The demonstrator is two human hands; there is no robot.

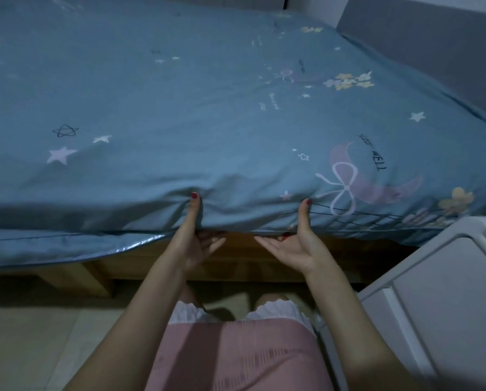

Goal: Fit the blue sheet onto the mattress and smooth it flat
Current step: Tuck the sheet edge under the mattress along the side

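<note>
The blue sheet (179, 103), printed with stars, moons and flowers, covers the top of the mattress and wraps over its near edge. My left hand (196, 241) grips that edge, thumb pressed on the sheet's side and fingers curled underneath. My right hand (295, 244) holds the same edge a little to the right, thumb up on the fabric, fingers tucked below. The fingertips are hidden under the mattress. To the left, a loose part of the sheet's hem (67, 246) hangs over the side of the bed.
A wooden bed frame (100, 273) shows below the mattress. A white cabinet (445, 300) stands close at my right. A grey headboard (433, 43) runs along the far right. Pale floor tiles (30, 342) lie at the lower left.
</note>
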